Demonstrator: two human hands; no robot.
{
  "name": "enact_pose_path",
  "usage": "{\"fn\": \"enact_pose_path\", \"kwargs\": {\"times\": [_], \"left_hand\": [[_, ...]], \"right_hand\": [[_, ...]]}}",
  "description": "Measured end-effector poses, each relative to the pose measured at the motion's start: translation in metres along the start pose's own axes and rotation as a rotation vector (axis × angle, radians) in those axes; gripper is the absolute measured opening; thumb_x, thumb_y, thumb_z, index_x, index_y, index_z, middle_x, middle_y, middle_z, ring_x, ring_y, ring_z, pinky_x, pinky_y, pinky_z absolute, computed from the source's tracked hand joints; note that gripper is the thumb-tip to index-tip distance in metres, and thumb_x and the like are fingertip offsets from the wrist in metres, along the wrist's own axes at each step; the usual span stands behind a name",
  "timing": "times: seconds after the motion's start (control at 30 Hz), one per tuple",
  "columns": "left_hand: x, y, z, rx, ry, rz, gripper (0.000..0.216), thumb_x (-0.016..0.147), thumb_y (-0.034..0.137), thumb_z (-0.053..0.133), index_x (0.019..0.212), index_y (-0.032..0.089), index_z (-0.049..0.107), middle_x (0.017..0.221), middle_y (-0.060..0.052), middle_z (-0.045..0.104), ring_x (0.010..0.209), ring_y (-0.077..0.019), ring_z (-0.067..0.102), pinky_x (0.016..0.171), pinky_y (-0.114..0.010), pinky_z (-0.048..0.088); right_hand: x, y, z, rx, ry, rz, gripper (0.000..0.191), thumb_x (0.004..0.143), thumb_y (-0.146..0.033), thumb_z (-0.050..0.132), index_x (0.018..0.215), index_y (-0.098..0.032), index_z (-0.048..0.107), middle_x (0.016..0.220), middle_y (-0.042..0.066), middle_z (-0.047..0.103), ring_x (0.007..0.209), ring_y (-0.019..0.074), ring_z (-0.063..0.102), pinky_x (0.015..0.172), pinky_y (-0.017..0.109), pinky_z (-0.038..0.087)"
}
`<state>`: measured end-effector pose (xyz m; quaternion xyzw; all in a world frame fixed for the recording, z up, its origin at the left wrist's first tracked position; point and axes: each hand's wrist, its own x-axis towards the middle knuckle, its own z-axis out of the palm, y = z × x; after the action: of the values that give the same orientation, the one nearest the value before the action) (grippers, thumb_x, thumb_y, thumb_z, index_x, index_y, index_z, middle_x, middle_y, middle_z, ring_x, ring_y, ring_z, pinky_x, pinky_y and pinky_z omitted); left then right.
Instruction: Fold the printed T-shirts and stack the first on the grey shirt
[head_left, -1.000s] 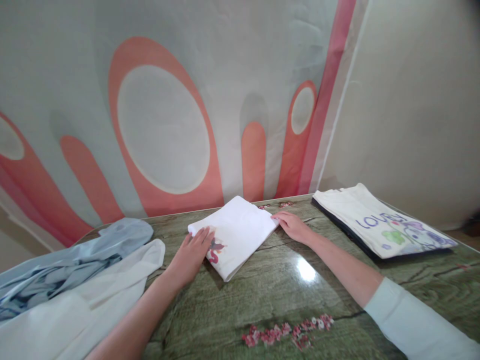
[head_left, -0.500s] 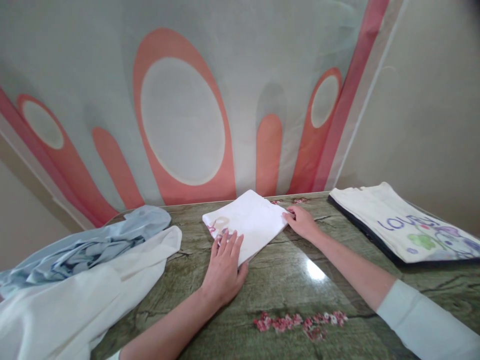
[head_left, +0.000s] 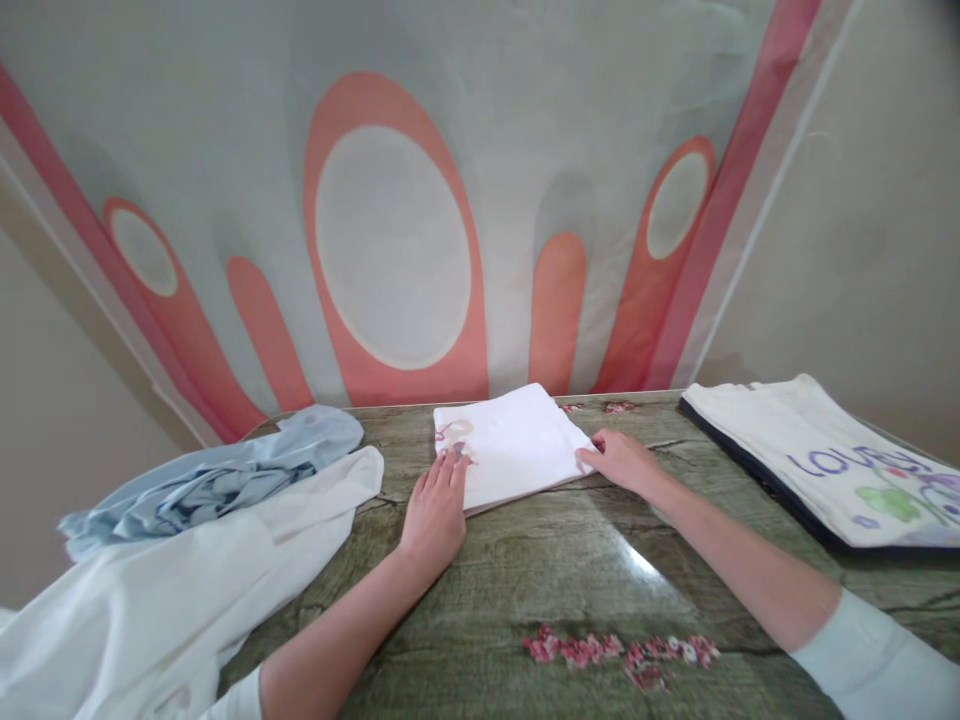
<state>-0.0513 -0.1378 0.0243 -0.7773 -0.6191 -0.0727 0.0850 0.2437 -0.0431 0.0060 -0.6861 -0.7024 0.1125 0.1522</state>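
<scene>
A folded white garment (head_left: 510,445) with a small printed motif at its left corner lies near the far edge of the green marbled table (head_left: 555,570). My left hand (head_left: 435,505) rests flat, fingers stretched out, on the table at the garment's near left corner, fingertips touching the cloth. My right hand (head_left: 622,462) lies at the garment's right corner, its fingertips on the edge of the cloth and its fingers slightly curled.
A loose heap of pale blue cloth (head_left: 225,480) and white cloth (head_left: 165,590) covers the table's left side. A folded stack topped by a white printed shirt (head_left: 840,455) lies at the right. A patterned curtain (head_left: 420,200) hangs behind the table.
The folded white garment has turned from a diagonal lie to nearly square with the table edge. My left hand slid from its near edge to its left corner; my right hand stayed at the right corner.
</scene>
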Motion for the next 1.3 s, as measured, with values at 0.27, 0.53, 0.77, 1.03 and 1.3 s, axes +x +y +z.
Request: {"fn": "enact_pose_path", "kwargs": {"times": [0.27, 0.53, 0.77, 1.03, 1.3], "left_hand": [[0.004, -0.012, 0.013, -0.199, -0.024, 0.055, 0.069, 0.064, -0.004, 0.039, 0.132, 0.007, 0.034, 0.142, -0.016, 0.031, 0.135, -0.0210, 0.020, 0.111, -0.037, 0.020], [-0.033, -0.018, -0.007, -0.401, 0.085, 0.163, 0.058, 0.078, 0.019, 0.051, 0.133, 0.013, 0.032, 0.140, -0.014, 0.032, 0.132, -0.0242, 0.026, 0.109, -0.043, 0.025], [-0.042, -0.025, -0.020, -0.341, 0.063, 0.235, 0.026, 0.084, 0.018, 0.049, 0.110, 0.018, 0.053, 0.109, -0.008, 0.054, 0.104, -0.0207, 0.050, 0.093, -0.037, 0.041], [-0.040, -0.020, -0.027, -0.280, -0.071, 0.453, 0.038, 0.084, 0.011, 0.043, 0.120, 0.021, 0.053, 0.111, -0.007, 0.056, 0.103, -0.0200, 0.049, 0.093, -0.035, 0.038], [-0.041, 0.004, -0.030, -0.186, -0.124, 0.484, 0.039, 0.088, 0.017, 0.041, 0.126, 0.026, 0.048, 0.115, -0.007, 0.053, 0.106, -0.0222, 0.045, 0.094, -0.038, 0.035]], "right_hand": [[-0.002, -0.002, -0.003, -0.013, -0.064, 0.009, 0.033, 0.073, -0.048, 0.050, 0.082, -0.018, 0.062, 0.082, 0.009, 0.067, 0.072, 0.0217, 0.060, 0.055, 0.026, 0.032], [0.000, 0.003, 0.002, -0.019, -0.054, 0.040, 0.037, 0.073, -0.048, 0.049, 0.091, -0.019, 0.061, 0.089, 0.009, 0.067, 0.080, 0.0242, 0.060, 0.056, 0.027, 0.033], [0.001, 0.011, 0.009, 0.054, -0.009, 0.033, 0.044, 0.074, -0.048, 0.052, 0.105, -0.018, 0.056, 0.095, 0.010, 0.066, 0.084, 0.0243, 0.061, 0.063, 0.028, 0.037], [0.009, 0.022, 0.013, 0.078, 0.136, 0.005, 0.044, 0.077, -0.043, 0.054, 0.112, -0.016, 0.051, 0.100, 0.011, 0.064, 0.086, 0.0244, 0.060, 0.068, 0.030, 0.038], [0.017, 0.034, 0.019, 0.081, 0.223, -0.056, 0.033, 0.082, -0.039, 0.050, 0.106, -0.017, 0.054, 0.102, 0.010, 0.062, 0.091, 0.0228, 0.058, 0.071, 0.029, 0.039]]}}
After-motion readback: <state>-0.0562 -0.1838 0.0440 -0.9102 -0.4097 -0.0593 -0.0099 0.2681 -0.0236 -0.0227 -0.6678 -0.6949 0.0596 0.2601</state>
